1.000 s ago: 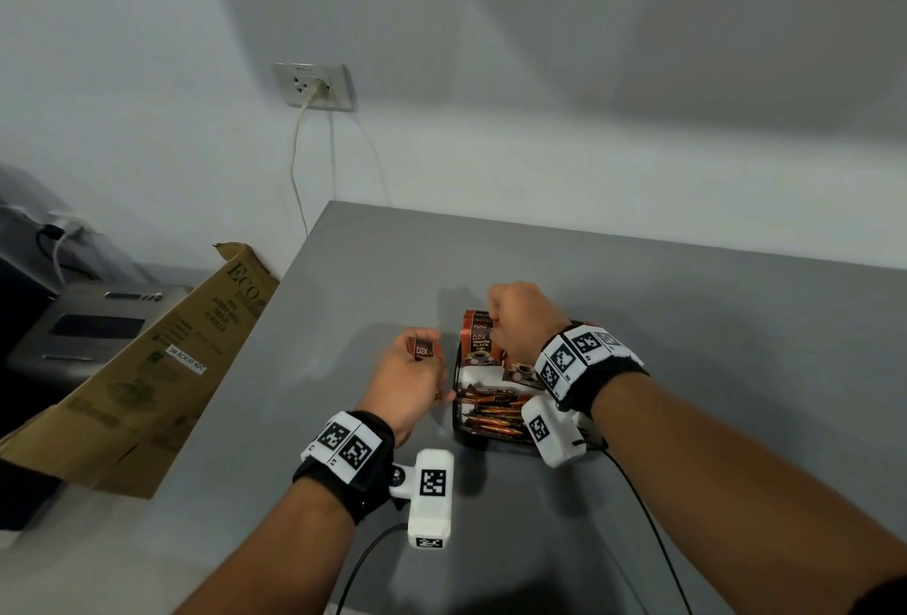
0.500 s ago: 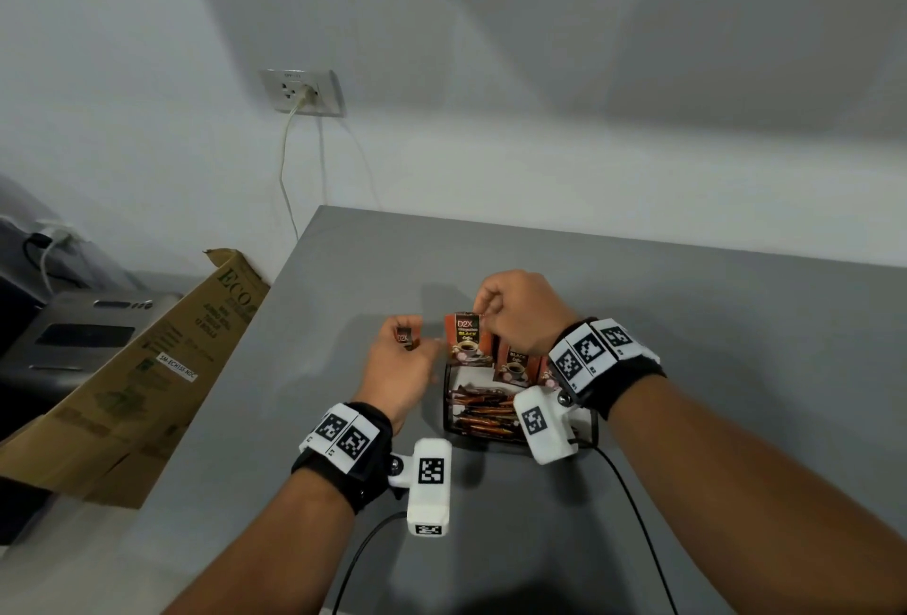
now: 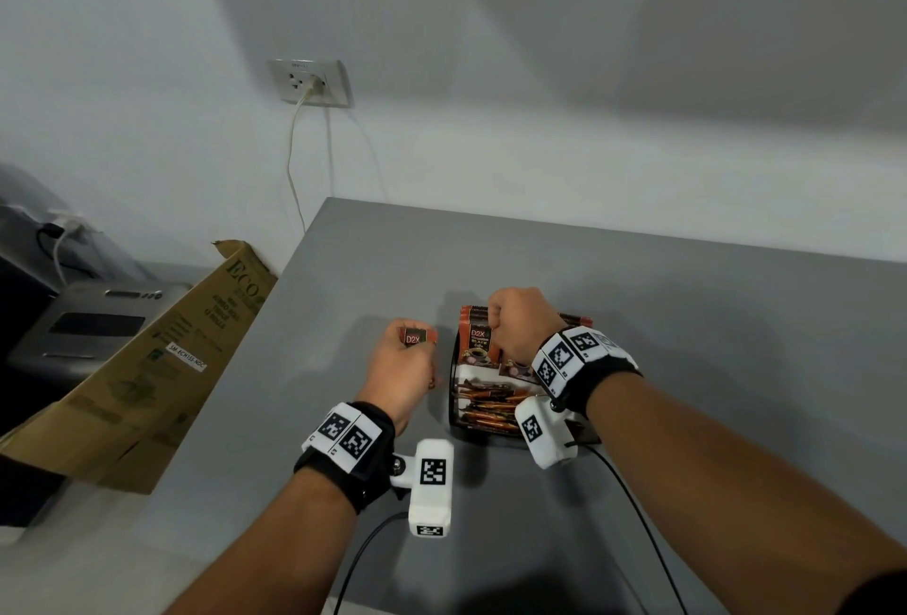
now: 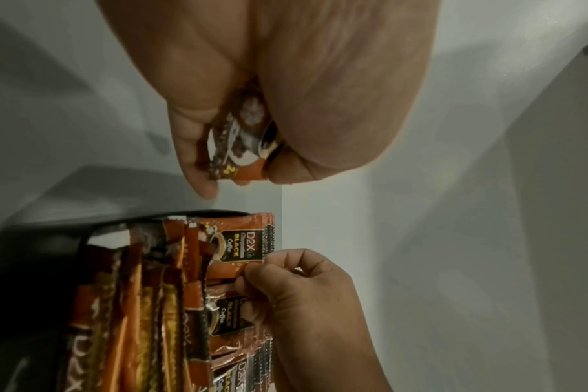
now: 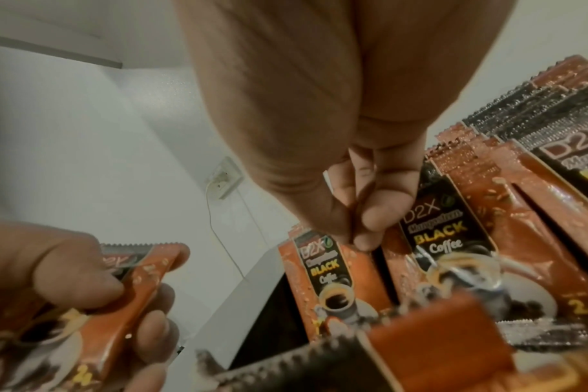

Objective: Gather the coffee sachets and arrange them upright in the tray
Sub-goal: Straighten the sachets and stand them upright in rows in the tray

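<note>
My left hand (image 3: 398, 354) hovers just left of the black tray (image 3: 454, 420) and grips one orange D2X coffee sachet (image 3: 416, 337), which also shows in the left wrist view (image 4: 240, 144). My right hand (image 3: 498, 327) is over the tray's far left corner and pinches the top edge of an upright sachet (image 3: 477, 342) between thumb and forefinger (image 5: 370, 225). More sachets (image 5: 453, 238) stand upright behind it. Several sachets (image 3: 491, 406) lie flat in the tray's near part.
The grey table (image 3: 711, 344) ends at a left edge close to my left hand. A cardboard box (image 3: 147, 369) leans beside that edge. A wall socket (image 3: 310, 82) with a cable is on the wall behind. Wrist camera cables trail near the front.
The left hand has turned its sachet so the D2X label faces up again. The right hand stays pinching the upright sachet at the tray's far left corner.
</note>
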### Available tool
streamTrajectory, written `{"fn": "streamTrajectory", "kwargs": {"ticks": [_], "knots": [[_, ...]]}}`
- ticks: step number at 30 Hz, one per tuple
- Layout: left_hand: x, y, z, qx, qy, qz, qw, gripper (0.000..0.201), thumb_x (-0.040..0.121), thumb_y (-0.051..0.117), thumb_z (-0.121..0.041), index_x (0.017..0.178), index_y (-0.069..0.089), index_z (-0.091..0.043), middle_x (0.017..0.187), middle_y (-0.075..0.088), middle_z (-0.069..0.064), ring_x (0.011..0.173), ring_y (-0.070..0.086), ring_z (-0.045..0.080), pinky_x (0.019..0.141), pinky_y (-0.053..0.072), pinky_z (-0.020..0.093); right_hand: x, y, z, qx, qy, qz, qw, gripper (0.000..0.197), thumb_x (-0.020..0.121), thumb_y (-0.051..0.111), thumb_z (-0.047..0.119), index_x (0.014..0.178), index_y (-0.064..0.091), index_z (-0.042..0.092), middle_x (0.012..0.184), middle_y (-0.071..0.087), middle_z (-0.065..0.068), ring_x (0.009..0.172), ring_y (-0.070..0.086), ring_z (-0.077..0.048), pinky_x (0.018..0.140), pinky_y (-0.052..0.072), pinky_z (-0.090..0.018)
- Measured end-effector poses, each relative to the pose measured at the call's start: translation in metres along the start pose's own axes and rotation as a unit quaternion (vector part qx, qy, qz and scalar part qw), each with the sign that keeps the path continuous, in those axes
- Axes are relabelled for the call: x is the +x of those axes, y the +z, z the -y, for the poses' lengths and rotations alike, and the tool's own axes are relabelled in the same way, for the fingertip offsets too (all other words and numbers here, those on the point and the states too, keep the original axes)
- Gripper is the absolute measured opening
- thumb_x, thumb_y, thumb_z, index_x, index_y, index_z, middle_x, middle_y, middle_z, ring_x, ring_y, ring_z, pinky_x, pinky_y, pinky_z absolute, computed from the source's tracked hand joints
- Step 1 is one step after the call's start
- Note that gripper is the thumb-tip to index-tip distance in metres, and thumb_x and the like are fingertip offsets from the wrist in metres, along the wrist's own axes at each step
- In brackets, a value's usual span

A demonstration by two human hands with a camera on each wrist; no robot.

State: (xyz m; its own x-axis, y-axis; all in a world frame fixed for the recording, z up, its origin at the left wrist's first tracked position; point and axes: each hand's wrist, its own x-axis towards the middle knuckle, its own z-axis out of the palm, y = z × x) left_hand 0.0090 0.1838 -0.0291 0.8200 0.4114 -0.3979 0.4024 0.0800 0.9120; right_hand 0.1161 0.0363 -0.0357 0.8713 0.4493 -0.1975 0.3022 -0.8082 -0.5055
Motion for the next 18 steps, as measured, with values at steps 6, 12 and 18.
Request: {"fn": "streamTrajectory", "kwargs": {"ticks": [6, 12, 18], "knots": [[0.0, 0.001, 0.0, 0.04, 0.046, 0.032, 0.998, 0.029, 0.081, 0.07, 0.001, 0.1, 0.057, -0.016, 0.091, 0.069, 0.007, 0.079, 0.066, 0.019, 0.077, 0.057, 0.043, -0.008, -0.017, 0.005, 0.056, -0.027, -0.044, 0.997, 0.003, 0.081, 0.069, 0.008, 0.083, 0.067, 0.009, 0.082, 0.067, -0.002, 0.076, 0.065, -0.019, 0.067, 0.055, -0.029], [-0.001, 0.011, -0.006, 0.028, 0.081, 0.098, 0.991, 0.041, 0.077, 0.076, 0.008, 0.105, 0.054, -0.013, 0.091, 0.072, 0.008, 0.08, 0.07, 0.023, 0.078, 0.059, 0.041, -0.023, -0.04, 0.022, 0.124, -0.101, 0.06, 0.985, 0.01, 0.082, 0.074, 0.013, 0.088, 0.074, 0.021, 0.076, 0.074, 0.007, 0.064, 0.065, 0.001, 0.064, 0.052, -0.019], [0.006, 0.001, 0.0, 0.09, 0.06, 0.005, 0.994, 0.027, 0.088, 0.061, -0.003, 0.105, 0.055, -0.023, 0.106, 0.066, 0.006, 0.088, 0.063, 0.017, 0.078, 0.052, 0.031, -0.016, -0.028, 0.006, 0.042, -0.031, 0.01, 0.999, 0.017, 0.086, 0.07, 0.006, 0.083, 0.068, 0.023, 0.083, 0.072, 0.003, 0.078, 0.07, -0.016, 0.075, 0.059, -0.033]]}}
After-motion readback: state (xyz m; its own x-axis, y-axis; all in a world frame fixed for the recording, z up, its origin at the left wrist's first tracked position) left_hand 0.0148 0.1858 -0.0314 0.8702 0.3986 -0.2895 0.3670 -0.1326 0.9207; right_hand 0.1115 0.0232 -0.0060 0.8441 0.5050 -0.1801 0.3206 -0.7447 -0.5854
